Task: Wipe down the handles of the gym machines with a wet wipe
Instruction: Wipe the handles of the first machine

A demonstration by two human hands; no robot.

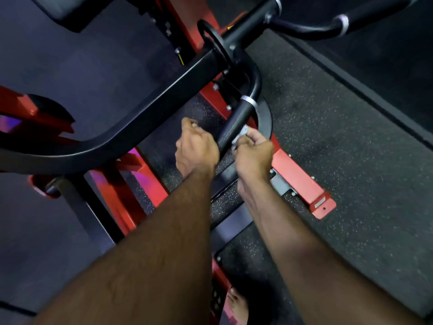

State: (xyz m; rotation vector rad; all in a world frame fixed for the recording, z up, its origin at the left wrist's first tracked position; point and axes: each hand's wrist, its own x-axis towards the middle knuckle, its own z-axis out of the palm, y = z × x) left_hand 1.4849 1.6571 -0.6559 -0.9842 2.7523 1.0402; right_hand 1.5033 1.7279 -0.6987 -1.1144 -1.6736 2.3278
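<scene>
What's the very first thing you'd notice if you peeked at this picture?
Two bare arms reach in from the bottom toward a black handle in the middle. The right hand pinches a pale wet wipe against the handle's right side, while the left hand, fingers curled, sits just left of the handle. Around them, the machine's bright red frame stands out against the dark speckled floor.

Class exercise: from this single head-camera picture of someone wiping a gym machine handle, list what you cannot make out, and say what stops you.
- Wet wipe, head view: mostly hidden inside the right hand; its size and folding are unknowable.
- Lower end of the handle: covered by both hands.
- Left hand: its fingers curl out of sight, so what they grip is unclear.
- Second handle: cut off by the top edge.
</scene>
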